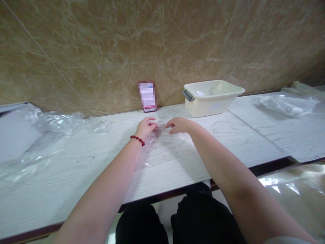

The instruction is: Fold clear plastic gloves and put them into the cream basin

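A thin clear plastic bag lies on the white wood-grain table, between and just below my hands. My left hand, with a red bead bracelet at the wrist, closes thumb and fingers on the bag's upper edge. Facing it from the right, my right hand has bent fingers with a gap between thumb and forefinger, close to the film. The bag's outline is hard to make out against the tabletop.
A phone with a blurred screen leans on the marbled wall. Right of it stands a cream plastic bin with a grey handle and clear plastic inside. Crumpled clear film lies left; more plastic lies far right.
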### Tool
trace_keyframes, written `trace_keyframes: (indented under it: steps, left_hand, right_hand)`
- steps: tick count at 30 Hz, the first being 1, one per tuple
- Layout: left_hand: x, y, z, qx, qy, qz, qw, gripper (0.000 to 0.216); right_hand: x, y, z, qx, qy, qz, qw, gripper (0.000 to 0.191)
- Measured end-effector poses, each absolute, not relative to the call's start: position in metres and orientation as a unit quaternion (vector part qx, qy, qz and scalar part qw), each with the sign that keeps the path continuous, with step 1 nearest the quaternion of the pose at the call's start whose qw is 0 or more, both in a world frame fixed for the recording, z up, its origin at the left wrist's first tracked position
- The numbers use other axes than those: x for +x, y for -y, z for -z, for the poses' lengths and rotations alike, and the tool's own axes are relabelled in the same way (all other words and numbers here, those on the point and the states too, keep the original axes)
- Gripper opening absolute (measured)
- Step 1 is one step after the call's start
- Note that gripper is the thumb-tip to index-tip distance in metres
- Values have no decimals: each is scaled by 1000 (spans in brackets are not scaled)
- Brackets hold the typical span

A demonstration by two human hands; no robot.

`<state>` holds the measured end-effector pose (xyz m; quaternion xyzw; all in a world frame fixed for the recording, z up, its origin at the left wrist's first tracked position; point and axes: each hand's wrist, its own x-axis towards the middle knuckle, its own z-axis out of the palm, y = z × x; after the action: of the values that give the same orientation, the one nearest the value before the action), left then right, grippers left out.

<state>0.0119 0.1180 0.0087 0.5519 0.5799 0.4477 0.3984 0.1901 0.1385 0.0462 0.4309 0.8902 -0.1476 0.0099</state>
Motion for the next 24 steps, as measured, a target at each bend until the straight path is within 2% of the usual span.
trace_keyframes:
  steps: [7, 11, 16, 24]
  left_hand:
    - [13, -118, -12, 527, -568, -471, 422, 16]
    - [13, -117, -12, 540, -559, -464, 424, 20]
    - [11, -119, -9, 601, -551, -417, 402, 31]
    - [9, -120, -7, 623, -569, -417, 337, 20]
  right_hand:
    - [190, -136, -48, 421, -896, 142, 9, 40]
    - [190, -137, -47, 416, -899, 135, 11, 40]
    - [190, -138, -47, 424, -895, 138, 9, 40]
    - [189, -135, -51, 433, -891, 133, 23, 41]
